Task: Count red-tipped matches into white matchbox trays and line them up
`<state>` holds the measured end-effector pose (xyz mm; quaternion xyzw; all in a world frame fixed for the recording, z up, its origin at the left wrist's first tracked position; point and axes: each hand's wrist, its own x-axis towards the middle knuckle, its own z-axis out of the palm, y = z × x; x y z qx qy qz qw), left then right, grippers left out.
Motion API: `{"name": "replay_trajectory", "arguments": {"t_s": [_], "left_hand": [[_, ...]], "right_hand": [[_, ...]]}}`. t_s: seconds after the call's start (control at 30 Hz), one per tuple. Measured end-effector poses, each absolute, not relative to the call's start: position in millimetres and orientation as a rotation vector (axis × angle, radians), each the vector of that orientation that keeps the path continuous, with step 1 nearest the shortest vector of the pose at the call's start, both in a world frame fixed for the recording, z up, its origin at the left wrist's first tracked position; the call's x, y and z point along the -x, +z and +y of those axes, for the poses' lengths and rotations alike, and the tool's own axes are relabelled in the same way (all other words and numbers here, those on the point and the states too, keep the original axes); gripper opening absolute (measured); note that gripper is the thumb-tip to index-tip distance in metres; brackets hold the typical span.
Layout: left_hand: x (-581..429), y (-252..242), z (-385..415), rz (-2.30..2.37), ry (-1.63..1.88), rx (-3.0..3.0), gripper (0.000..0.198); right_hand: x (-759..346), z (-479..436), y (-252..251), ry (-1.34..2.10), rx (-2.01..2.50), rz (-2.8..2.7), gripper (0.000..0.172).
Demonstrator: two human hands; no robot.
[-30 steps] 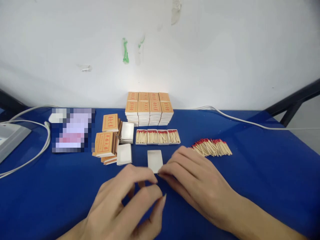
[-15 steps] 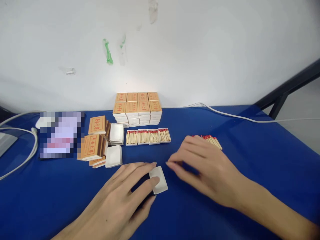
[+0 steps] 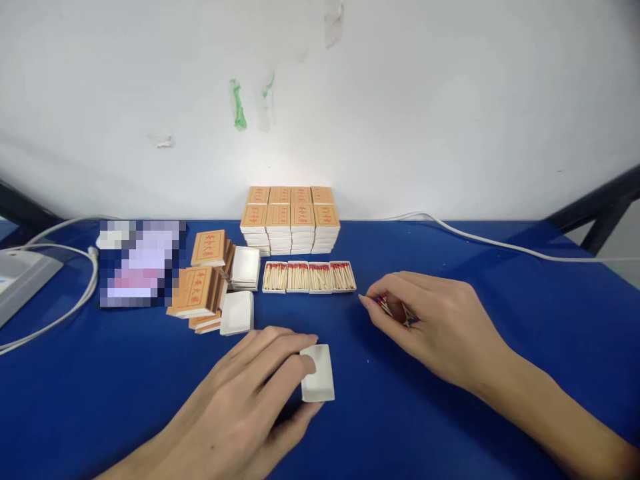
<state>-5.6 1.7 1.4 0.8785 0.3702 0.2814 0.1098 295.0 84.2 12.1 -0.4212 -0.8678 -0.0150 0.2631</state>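
My left hand (image 3: 260, 387) rests on the blue table (image 3: 100, 400) with its fingers curled round the near edge of an empty white matchbox tray (image 3: 318, 375). My right hand (image 3: 430, 320) lies over the pile of loose red-tipped matches (image 3: 389, 305), fingers closed on several of them; most of the pile is hidden under the hand. Beyond both hands a row of open trays filled with matches (image 3: 309, 276) stands side by side.
Stacks of orange matchboxes (image 3: 290, 217) stand against the white wall. To the left lie more orange sleeves (image 3: 203, 290) and empty white trays (image 3: 237, 312). White cables (image 3: 65, 307) and a grey device (image 3: 20, 280) occupy the far left; another cable (image 3: 500, 247) runs at the right.
My left hand drew the empty white tray toward me and now holds it. My right hand left the tray, moved right onto the match pile and closed on several matches.
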Motion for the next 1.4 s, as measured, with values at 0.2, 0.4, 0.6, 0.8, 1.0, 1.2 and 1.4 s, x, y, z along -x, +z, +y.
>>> {"name": "replay_trajectory", "arguments": {"t_s": [0.2,0.4,0.6,0.8,1.0,1.2,1.4], "left_hand": [[5.5,2.7,3.8,1.156,0.808,-2.578,0.033],[7.1,5.3,0.8,1.201,0.745,-2.555,0.043],[4.4,6.1,-2.2,1.225,0.757,-2.585,0.042],[6.5,5.3,-2.6,1.197,0.727,-2.552,0.047],[7.5,6.1,-1.1,1.173,0.728,-2.554,0.047],[7.2,5.8,-1.1,1.177,0.716,-2.522,0.049],[8.8,4.0,0.8,1.172,0.701,-2.498,0.051]], "right_hand": [[-299.3,83.3,13.9,-0.138,1.229,-2.38,0.018],[-301.4,81.5,15.7,-0.246,1.308,-2.356,0.029],[-298.1,78.7,12.3,-0.383,1.334,-2.408,0.023],[-295.3,74.7,11.6,-0.52,1.324,-2.401,0.024],[-298.6,68.9,13.7,-0.583,1.371,-2.424,0.026],[-298.8,65.0,12.1,-0.534,1.381,-2.441,0.028],[-302.6,69.5,10.8,-0.42,1.358,-2.462,0.026]]}}
